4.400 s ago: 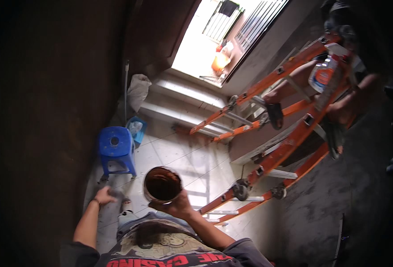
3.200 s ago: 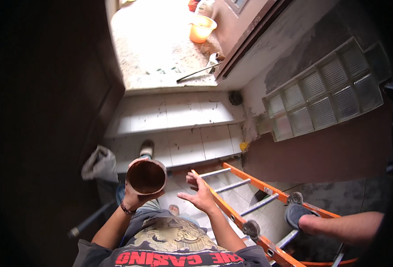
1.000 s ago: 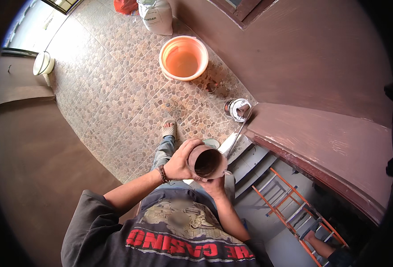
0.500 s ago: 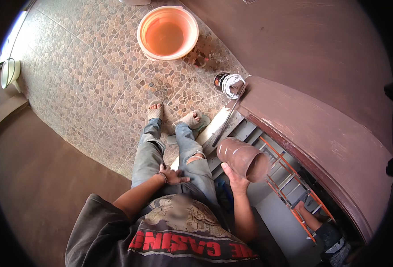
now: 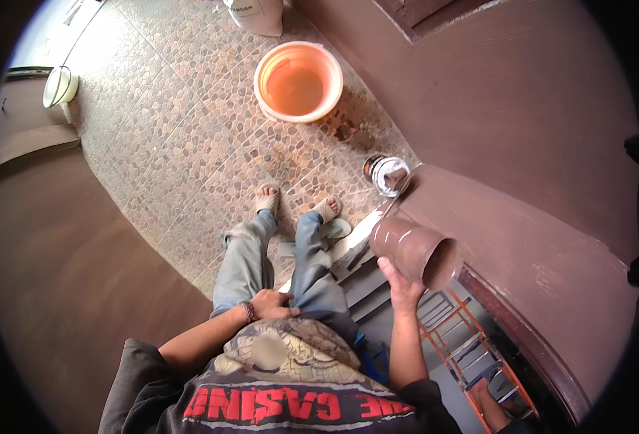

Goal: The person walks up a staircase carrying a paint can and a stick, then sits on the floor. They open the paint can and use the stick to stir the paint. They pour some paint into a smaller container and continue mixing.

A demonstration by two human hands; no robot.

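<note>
My right hand (image 5: 400,286) holds a brown cylindrical container (image 5: 406,242) on its side out to my right, its open end facing right and its outside streaked. My left hand (image 5: 272,304) rests at the waist of my jeans, fingers loosely apart, with no object visible in it. A paint can (image 5: 388,175) with a stick stands by the wall and the doorway threshold, above the container in the picture. An orange bucket (image 5: 334,79) with cloudy orange liquid sits on the pebble-patterned floor beyond my feet.
Brown walls (image 5: 522,130) flank me. A white sack (image 5: 258,18) and a pale bucket (image 5: 63,87) stand farther off. Down steps at my lower right lies an orange ladder (image 5: 464,325), with another person's bare leg and foot (image 5: 489,401) on it.
I have climbed from the stairwell onto the pebbled floor. The container has passed between my hands, now held in the right alone and turned sideways. My left hand has dropped to my waist.
</note>
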